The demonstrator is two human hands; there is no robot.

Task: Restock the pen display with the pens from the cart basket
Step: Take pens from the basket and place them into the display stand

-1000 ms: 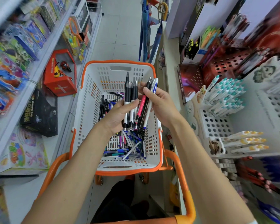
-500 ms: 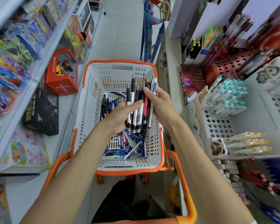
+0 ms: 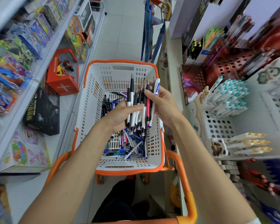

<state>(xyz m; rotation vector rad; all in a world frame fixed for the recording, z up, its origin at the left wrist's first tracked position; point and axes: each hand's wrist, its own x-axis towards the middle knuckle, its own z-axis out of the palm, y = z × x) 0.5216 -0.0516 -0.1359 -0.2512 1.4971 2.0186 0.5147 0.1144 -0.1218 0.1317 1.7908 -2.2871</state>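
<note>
Bundle of pens (image 3: 138, 109) gripped upright in left hand (image 3: 120, 116), right hand (image 3: 164, 105) pinching its right side, above white cart basket (image 3: 90, 101), pen display (image 3: 225, 110) at right.

**What the View Keeps Back**

The left hand (image 3: 120, 117) wraps the middle of the bundle of pens (image 3: 140, 101), so the barrels under its fingers do not show. Most of the right hand's (image 3: 163, 104) fingers lie behind the bundle, out of sight. Both forearms run off the bottom edge. The hands cover part of the loose pens (image 3: 128, 147) in the cart basket (image 3: 90, 101), so their number cannot be told. The print on the white-and-blue pen (image 3: 157, 88) is too small to read. The toy boxes (image 3: 23, 38) on the left shelf and the red perforated display (image 3: 229, 67) at upper right are smeared by blur. The bottom edge cuts the orange cart handle (image 3: 186, 183).
</note>
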